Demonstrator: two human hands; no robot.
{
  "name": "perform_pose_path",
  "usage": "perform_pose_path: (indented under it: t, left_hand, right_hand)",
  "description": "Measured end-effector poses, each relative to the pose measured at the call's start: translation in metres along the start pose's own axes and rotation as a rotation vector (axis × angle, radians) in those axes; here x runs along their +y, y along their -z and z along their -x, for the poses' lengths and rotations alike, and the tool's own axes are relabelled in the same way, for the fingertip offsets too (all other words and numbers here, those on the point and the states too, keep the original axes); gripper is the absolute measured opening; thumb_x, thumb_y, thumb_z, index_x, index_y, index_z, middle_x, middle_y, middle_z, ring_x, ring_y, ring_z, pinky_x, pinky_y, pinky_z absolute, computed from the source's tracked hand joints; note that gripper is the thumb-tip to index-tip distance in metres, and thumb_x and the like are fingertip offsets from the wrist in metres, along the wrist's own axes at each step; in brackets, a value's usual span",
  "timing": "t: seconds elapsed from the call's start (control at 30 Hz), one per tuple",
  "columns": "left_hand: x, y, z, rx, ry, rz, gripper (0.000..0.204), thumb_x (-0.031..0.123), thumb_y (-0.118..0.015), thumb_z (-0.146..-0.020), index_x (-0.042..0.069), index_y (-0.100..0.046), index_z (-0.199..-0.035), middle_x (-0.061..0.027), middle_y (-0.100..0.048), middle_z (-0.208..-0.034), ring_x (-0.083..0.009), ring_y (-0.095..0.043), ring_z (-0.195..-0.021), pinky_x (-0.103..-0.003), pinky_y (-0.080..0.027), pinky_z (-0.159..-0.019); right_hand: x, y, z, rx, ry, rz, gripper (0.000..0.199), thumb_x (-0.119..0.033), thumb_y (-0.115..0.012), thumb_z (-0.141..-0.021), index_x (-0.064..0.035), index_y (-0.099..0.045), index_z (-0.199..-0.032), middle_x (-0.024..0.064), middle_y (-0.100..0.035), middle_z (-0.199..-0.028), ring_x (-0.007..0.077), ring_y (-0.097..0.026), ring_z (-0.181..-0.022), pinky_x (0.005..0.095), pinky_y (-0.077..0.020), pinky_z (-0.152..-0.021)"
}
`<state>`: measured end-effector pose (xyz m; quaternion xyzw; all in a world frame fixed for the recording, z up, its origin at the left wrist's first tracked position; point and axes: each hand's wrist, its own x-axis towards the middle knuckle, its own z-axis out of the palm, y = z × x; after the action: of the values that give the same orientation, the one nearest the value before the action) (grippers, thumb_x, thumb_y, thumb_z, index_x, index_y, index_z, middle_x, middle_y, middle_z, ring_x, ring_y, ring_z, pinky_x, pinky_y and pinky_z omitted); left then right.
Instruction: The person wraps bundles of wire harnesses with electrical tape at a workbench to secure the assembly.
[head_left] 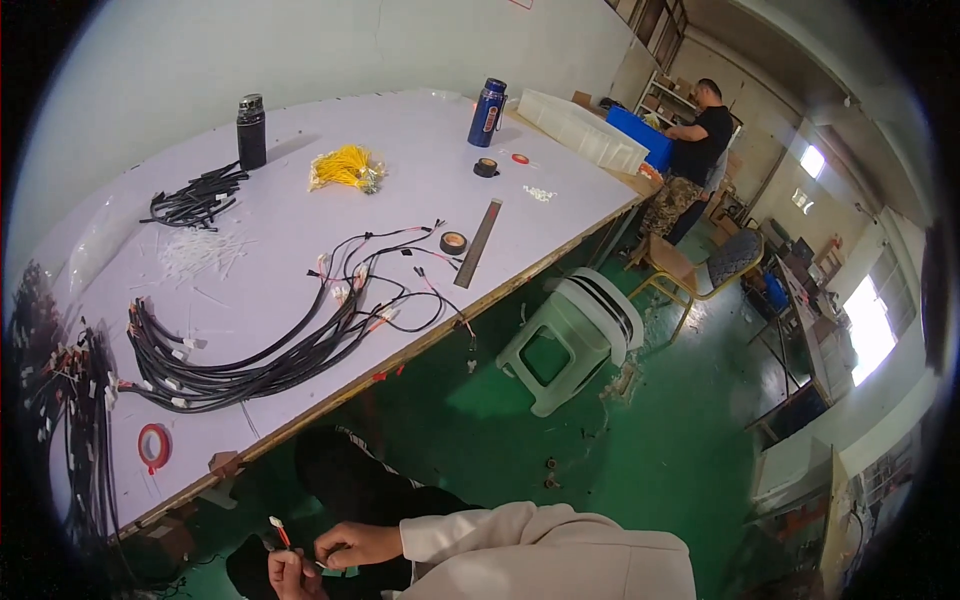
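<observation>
Low in the head view, beside the table's front edge, my left hand (pixel 289 574) is closed around a thin cable end (pixel 281 532) with a red section and a small white connector. The cable end points up out of my fingers. My right hand (pixel 356 544) is just to the right, its fingers pinched close to the left hand. What it grips is too small to make out. On the table (pixel 400 195), a bundle of black cables (pixel 255 378) spreads into thin wires with small connectors.
A roll of red tape (pixel 153 447), black tape rolls (pixel 453 243), a metal ruler (pixel 478 243), yellow wires (pixel 346 168), white cable ties (pixel 200 254) and two flasks (pixel 251 132) are on the table. Green stools (pixel 572 335) stand right; a person (pixel 703 140) works at the back.
</observation>
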<state>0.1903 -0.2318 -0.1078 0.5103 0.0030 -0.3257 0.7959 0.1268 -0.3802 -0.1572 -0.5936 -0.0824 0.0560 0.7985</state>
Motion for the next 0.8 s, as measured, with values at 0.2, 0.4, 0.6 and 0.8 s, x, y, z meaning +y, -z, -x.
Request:
perform_pose_path:
  t: [0.2, 0.4, 0.6, 0.8]
  left_hand:
    - [-0.003, -0.003, 0.007, -0.007, 0.004, -0.007, 0.007, 0.01, -0.053, -0.088, 0.008, -0.054, -0.081, 0.0016, -0.051, -0.063, -0.003, -0.032, -0.047, -0.018, -0.026, -0.045]
    - [-0.023, 0.016, 0.002, 0.064, -0.09, 0.046, 0.011, 0.013, -0.057, -0.083, 0.009, -0.05, -0.075, 0.0054, -0.043, -0.066, -0.0034, -0.038, -0.059, -0.018, -0.029, -0.054]
    - [-0.015, -0.006, 0.004, 0.134, 0.006, 0.13, 0.007, 0.013, -0.057, -0.087, 0.006, -0.056, -0.085, -0.0008, -0.055, -0.07, -0.0029, -0.039, -0.053, -0.016, -0.028, -0.047]
    - [-0.025, -0.004, 0.01, 0.235, -0.113, 0.077, 0.011, 0.016, -0.054, -0.089, 0.005, -0.056, -0.092, -0.0041, -0.06, -0.077, -0.0024, -0.036, -0.048, -0.016, -0.028, -0.045]
  right_hand:
    - [0.001, -0.004, 0.004, 0.024, -0.355, -0.021, 0.025, -0.029, -0.048, -0.09, -0.0058, -0.053, -0.083, 0.0012, -0.048, -0.061, 0.0072, -0.048, -0.057, 0.0232, -0.0385, -0.042]
    - [0.028, 0.003, 0.006, -0.003, -0.075, -0.165, 0.045, -0.001, -0.051, -0.083, 0.0008, -0.038, -0.126, 0.0084, -0.034, -0.123, 0.0161, -0.057, -0.077, 0.0285, -0.0545, -0.056]
    - [-0.047, 0.001, 0.01, 0.168, -0.192, -0.445, 0.061, -0.012, -0.048, -0.08, -0.0012, -0.027, -0.137, 0.0119, -0.042, -0.12, 0.0224, -0.054, -0.098, 0.039, -0.0448, -0.089]
    - [-0.045, -0.018, 0.004, 0.152, -0.227, -0.426, 0.053, -0.017, -0.051, -0.078, -0.0046, -0.033, -0.126, 0.0148, -0.044, -0.117, 0.0296, -0.054, -0.103, 0.0418, -0.0462, -0.088]
